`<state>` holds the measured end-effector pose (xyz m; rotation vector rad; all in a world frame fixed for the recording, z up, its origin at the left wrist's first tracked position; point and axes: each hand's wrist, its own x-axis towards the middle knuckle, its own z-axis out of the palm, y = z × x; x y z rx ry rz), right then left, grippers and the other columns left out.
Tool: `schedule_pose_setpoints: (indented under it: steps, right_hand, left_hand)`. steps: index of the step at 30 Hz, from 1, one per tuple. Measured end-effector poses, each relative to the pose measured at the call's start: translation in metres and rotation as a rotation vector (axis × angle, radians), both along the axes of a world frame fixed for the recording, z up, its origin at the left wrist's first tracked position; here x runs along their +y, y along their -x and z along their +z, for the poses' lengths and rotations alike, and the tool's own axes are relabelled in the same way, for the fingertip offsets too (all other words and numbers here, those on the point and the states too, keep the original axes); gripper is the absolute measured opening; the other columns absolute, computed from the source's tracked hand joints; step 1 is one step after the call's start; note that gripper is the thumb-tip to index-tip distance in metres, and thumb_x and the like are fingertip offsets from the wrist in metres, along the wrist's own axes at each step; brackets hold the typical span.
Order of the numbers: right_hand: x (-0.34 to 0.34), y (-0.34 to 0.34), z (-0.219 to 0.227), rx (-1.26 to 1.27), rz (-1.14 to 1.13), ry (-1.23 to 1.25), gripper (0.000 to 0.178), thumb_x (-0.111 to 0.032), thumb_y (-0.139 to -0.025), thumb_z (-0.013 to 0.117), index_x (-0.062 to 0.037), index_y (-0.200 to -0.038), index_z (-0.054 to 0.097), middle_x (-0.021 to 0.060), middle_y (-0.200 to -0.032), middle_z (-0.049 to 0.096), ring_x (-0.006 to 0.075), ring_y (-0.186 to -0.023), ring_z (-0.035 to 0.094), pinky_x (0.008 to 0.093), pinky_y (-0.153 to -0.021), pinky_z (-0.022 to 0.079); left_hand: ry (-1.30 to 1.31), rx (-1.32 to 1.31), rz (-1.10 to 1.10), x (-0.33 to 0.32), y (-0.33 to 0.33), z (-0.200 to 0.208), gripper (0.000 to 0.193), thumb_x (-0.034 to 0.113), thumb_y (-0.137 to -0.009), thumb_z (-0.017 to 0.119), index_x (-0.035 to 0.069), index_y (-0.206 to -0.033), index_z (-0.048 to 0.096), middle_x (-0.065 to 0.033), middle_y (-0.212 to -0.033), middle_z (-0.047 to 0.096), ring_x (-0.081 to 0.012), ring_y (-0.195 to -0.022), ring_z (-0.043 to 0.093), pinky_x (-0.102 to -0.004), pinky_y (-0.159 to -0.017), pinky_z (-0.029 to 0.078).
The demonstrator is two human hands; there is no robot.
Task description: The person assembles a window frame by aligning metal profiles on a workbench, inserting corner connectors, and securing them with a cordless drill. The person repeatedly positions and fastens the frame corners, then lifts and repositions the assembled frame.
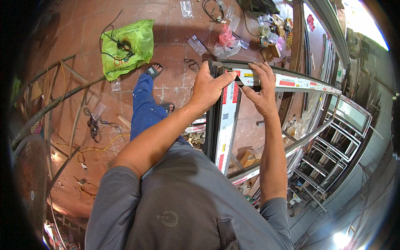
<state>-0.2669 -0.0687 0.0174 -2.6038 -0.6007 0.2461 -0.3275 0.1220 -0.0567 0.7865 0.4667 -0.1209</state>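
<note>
A dark metal frame [227, 125], its faces covered in white and red protective film, stands in front of me with one corner under my hands. My left hand [208, 87] is closed round that corner, its thumb pressed along the top face near the joint; its other fingers are mostly hidden behind the dark edge. Just right of the joint, my right hand [262, 85] grips the far bar [287, 81], fingers over its upper side and thumb on the near side. What lies under the right palm is hidden.
A green plastic bag [141, 39] with black cable lies at the far left on the red tiled floor. Metal rods [62, 98] lean at left. Pink plastic [226, 36] and loose wrappers lie beyond the corner. More framed panels [329, 146] stand at right.
</note>
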Motion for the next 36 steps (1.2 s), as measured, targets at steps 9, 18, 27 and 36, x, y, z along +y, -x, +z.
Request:
schedule_pose_setpoints:
  steps: [9,18,27,36]
  right_hand:
    - [0.003,0.003,0.000,-0.030,0.006,0.026,0.072,-0.034,-0.073,0.083,-0.0167,-0.140,0.063,0.0096,-0.148,0.056,0.0370,-0.150,0.039,0.0621,-0.124,0.011]
    - [0.006,0.004,-0.002,-0.023,-0.027,-0.008,0.069,-0.028,-0.072,0.082,-0.0137,-0.137,0.065,0.0122,-0.140,0.058,0.0344,-0.142,0.046,0.0552,-0.124,0.016]
    - [0.004,0.005,-0.003,-0.041,-0.034,0.002,0.071,-0.027,-0.071,0.083,-0.0121,-0.138,0.064,0.0125,-0.142,0.056,0.0342,-0.139,0.047,0.0516,-0.122,0.020]
    - [0.012,-0.033,0.019,0.163,-0.076,-0.039,0.033,-0.030,-0.105,0.062,-0.0013,-0.116,0.076,0.0165,-0.105,0.071,0.0314,-0.103,0.064,0.0398,-0.095,0.046]
  left_hand:
    - [-0.098,0.036,0.010,-0.004,0.000,-0.002,0.041,0.022,-0.088,0.085,0.001,-0.113,0.060,-0.0076,-0.099,0.073,-0.0142,-0.086,0.070,-0.0328,-0.078,0.058]
    - [-0.124,0.015,0.030,-0.008,0.001,-0.010,0.034,0.015,-0.092,0.082,0.002,-0.114,0.060,-0.0055,-0.098,0.071,-0.0118,-0.085,0.068,-0.0308,-0.076,0.058]
    - [-0.196,-0.070,0.023,-0.002,-0.001,-0.009,0.042,0.024,-0.092,0.083,0.002,-0.115,0.057,-0.0059,-0.098,0.070,-0.0128,-0.087,0.067,-0.0319,-0.078,0.056]
    - [-0.342,-0.044,-0.093,0.009,0.009,-0.003,0.053,0.032,-0.087,0.088,0.001,-0.118,0.058,-0.0094,-0.103,0.073,-0.0168,-0.094,0.069,-0.0354,-0.086,0.056]
